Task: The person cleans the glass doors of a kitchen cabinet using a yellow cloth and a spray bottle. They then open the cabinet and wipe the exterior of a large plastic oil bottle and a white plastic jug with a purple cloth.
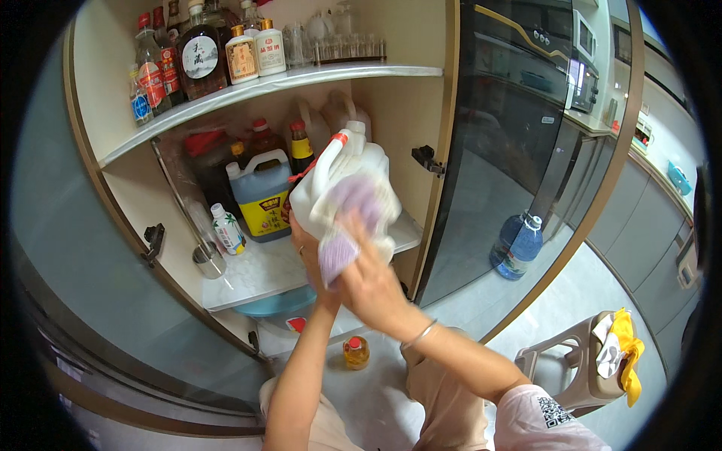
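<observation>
A white plastic jug (307, 194) with a handle and a red tie is tilted in front of the open cabinet's lower shelf. My left hand (309, 256) supports it from below on its left side. With my right hand (366, 273) I press a purple and white cloth (355, 197) against the jug's face; hand and cloth are slightly blurred. The cloth hides much of the jug. Just left of the jug, a dark sauce jug (262, 194) with a yellow label stands on the marbled shelf (254, 282). A small white bottle (228, 228) is beside it.
Glass bottles (200, 56) and small glasses line the upper shelf (271, 84). A steel ladle (208, 260) stands at the lower shelf's left. Below are a blue basin (276, 303) and, on the floor, an oil bottle (356, 353). At right are a water bottle (516, 248) and a stool (598, 372) with cloths.
</observation>
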